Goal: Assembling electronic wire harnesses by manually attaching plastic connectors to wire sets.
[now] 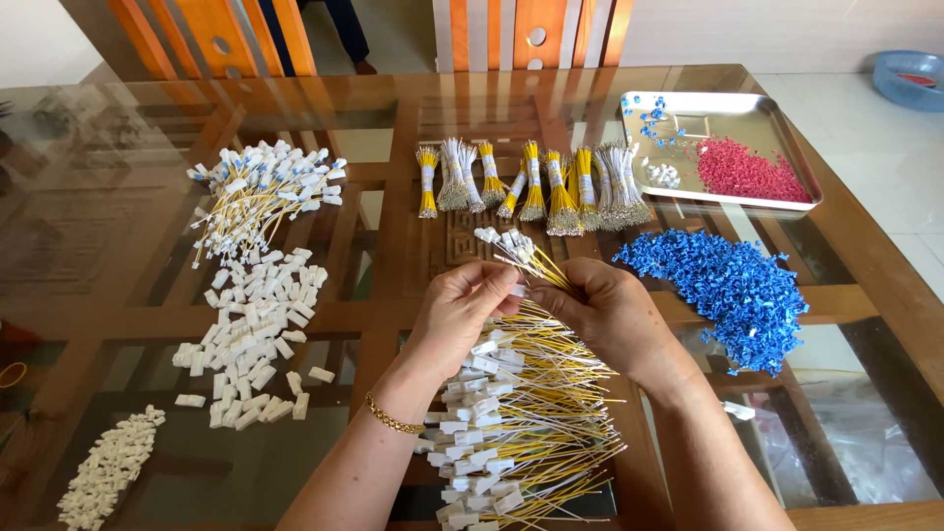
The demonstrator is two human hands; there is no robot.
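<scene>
Hands above glass table (pixel 118 226) centre | left hand (pixel 460 307) pinches small white connector (pixel 517 291) onto wire end | right hand (pixel 602 313) grips fanned bunch of yellow-white wires (pixel 523 251) | finished wire heap (pixel 516 413) just below | loose white housings (pixel 251 339) left, blue connector pile (pixel 728 285) right, steel tray (pixel 762 118) beyond.
</scene>
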